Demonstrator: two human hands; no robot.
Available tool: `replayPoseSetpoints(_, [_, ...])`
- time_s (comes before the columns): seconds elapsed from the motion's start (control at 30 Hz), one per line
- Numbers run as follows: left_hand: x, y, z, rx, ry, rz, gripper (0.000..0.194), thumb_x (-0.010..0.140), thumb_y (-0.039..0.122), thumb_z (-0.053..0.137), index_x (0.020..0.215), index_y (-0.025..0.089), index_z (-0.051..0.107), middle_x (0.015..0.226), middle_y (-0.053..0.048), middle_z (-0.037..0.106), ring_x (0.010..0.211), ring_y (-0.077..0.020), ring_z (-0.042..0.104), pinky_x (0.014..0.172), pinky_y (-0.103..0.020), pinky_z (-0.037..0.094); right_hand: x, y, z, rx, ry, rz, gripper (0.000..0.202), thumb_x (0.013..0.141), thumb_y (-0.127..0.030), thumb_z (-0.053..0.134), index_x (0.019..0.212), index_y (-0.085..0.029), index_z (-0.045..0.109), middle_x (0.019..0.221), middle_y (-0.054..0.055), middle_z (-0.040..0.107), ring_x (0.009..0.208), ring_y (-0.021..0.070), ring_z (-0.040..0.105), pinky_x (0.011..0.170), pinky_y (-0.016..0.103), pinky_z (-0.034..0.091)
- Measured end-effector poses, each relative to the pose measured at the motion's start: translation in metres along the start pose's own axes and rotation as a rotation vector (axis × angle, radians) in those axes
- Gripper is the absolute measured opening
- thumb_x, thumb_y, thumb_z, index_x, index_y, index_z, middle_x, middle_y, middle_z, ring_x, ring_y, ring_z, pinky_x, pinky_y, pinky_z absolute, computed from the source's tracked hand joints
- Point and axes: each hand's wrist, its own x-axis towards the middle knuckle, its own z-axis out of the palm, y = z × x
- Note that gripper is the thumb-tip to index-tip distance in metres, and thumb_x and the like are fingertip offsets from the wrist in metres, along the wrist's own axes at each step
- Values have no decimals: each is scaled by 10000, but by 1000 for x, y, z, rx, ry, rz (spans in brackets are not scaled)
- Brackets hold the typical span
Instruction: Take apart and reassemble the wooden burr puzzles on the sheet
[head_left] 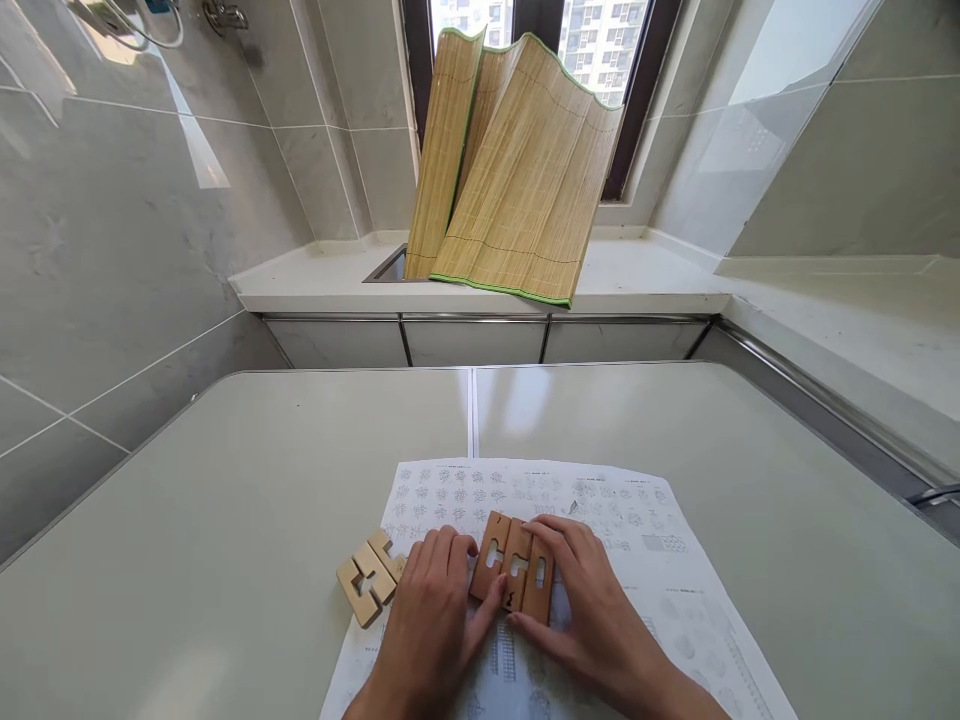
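Observation:
Three brown wooden puzzle pieces [517, 565] with cut-out slots lie side by side on a printed paper sheet [637, 560]. Small dark marks show on some of them. My left hand [435, 605] is at the row's left side, fingers curled and thumb against the lower edge of the pieces. From the right, my right hand [589, 600] grips the row, its index finger at the top and its thumb near the bottom. Left of my left hand sit lighter wooden puzzle pieces [369, 580], notched and placed together, partly over the sheet's edge.
The pale table [225, 520] has a seam down its middle. Behind it, a white ledge [652, 270] bears a folded bamboo mat [525, 180] leaning before the window. Grey tiled walls [150, 200] stand on both sides. A dark cable [934, 495] is at the right edge.

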Motion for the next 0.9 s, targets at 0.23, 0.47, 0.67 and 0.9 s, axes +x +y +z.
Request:
replayPoseSetpoints(0.23, [-2,5,3,30,-6,3,227,1021,318,503,840,200,576,833,-56,633,759,-238,591,675,-362,462,1,-2,-4,24,1,2,690,802,-268,782,1416,-314,471,1400,100,543,1328,351,525,1093,539,515])
replayPoseSetpoints(0.47, [-2,3,3,-13,-31,-23,218,1018,242,488,806,217,533,824,-46,645,747,-227,618,655,-338,475,1,1,-4,65,9,-3,698,788,-241,793,1406,-329,479,1386,97,547,1319,360,532,1090,578,510])
replayPoseSetpoints(0.67, [-1,5,2,-37,-7,-45,172,1018,278,512,865,214,558,836,-44,660,752,-236,637,659,-343,475,2,0,-8,57,20,18,692,760,-245,808,1375,-317,499,1358,90,558,1293,348,548,1069,549,533])
replayPoseSetpoints(0.9, [1,4,6,-41,39,-47,143,1012,327,518,970,205,580,880,-59,662,779,-248,653,677,-353,493,5,-2,-15,78,48,-16,690,728,-256,818,1332,-275,485,1341,113,543,1267,346,547,1043,529,546])
